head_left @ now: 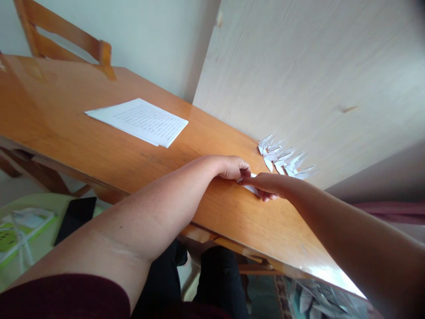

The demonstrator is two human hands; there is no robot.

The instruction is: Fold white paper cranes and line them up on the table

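Both hands meet over the wooden table [229, 208], working on one small piece of white paper [251, 188]. My left hand [236, 167] is closed, its fingers bent down onto the paper's far left edge. From the other side my right hand [265, 182] grips the same paper, thumb on top and fingers curled underneath. The hands hide much of the paper, so its folded shape cannot be made out. Just behind my right hand stands a row of several folded paper figures [282, 159] with pointed tips.
A stack of printed sheets [142, 120] lies on the table to the left. A pale board [282, 79] rises behind the table. A wooden chair [66, 33] stands at the far left. Lower left, a black phone [75, 217] rests on a green seat [43, 199].
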